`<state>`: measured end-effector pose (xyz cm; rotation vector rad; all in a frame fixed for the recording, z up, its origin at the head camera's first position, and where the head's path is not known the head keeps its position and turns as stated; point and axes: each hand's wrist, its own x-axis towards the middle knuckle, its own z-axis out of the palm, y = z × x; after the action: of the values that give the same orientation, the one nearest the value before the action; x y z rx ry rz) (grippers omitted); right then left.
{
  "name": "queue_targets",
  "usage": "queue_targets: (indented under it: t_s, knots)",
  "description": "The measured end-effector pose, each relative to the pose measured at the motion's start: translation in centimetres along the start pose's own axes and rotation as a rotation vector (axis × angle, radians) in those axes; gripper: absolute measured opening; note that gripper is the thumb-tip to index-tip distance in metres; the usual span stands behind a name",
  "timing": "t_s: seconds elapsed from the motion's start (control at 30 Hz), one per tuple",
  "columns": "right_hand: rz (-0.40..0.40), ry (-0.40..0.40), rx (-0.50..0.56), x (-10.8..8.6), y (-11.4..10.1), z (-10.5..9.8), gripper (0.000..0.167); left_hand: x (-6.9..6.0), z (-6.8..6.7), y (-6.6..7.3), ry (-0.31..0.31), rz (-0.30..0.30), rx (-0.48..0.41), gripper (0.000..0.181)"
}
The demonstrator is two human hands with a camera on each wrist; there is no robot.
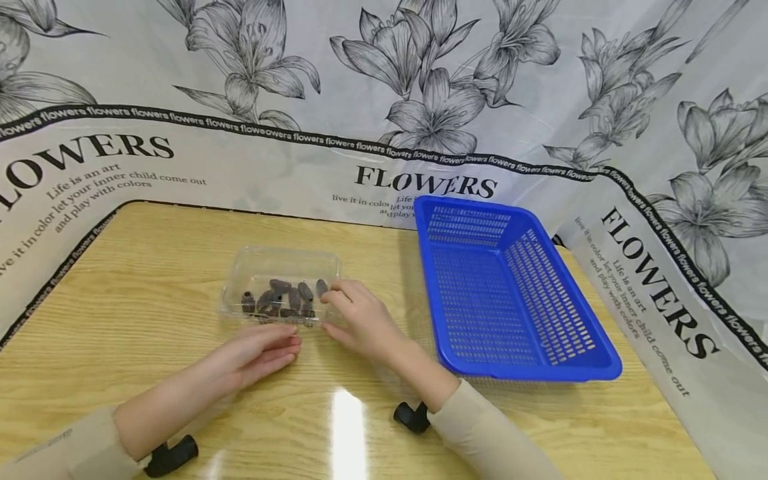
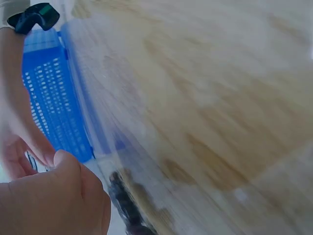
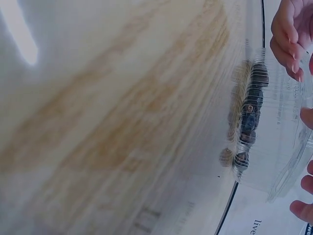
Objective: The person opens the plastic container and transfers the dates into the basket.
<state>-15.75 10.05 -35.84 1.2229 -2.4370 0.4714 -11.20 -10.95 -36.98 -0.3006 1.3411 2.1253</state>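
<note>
A clear plastic box [image 1: 232,270] stands on the wooden table, holding several dark oval pieces [image 1: 294,299] of a kind I cannot make out. At its front right corner is my right hand [image 1: 360,317], thumb and fingers spread apart; whether it touches the plastic is unclear. My left hand [image 1: 258,353] lies just in front of the box, its fingers extended and pointing right, holding nothing visible. In the right wrist view, fingertips of both hands are near the box's upper edge [image 3: 288,169], and the dark pieces [image 3: 251,110] show through its ribbed wall.
A blue perforated basket [image 1: 441,320] sits to the right of the box, with nothing visible inside. White cloth [image 1: 270,160] printed with flowers and lettering hangs behind the table and along its sides. Black devices [image 1: 412,418] are strapped at both wrists.
</note>
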Motion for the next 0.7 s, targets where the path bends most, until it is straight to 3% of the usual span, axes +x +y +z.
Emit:
queue_targets:
  t_s: [0.3, 0.7]
  knots:
    - [-0.030, 0.000, 0.046, 0.4, 0.0, 0.3, 0.036, 0.6, 1.0, -0.2, 0.002, -0.002, -0.031, 0.042]
    - [0.002, -0.035, 0.020, 0.4, -0.1, 0.2, 0.041, 1.1, 1.4, -0.6, 0.004, -0.004, -0.058, 0.027]
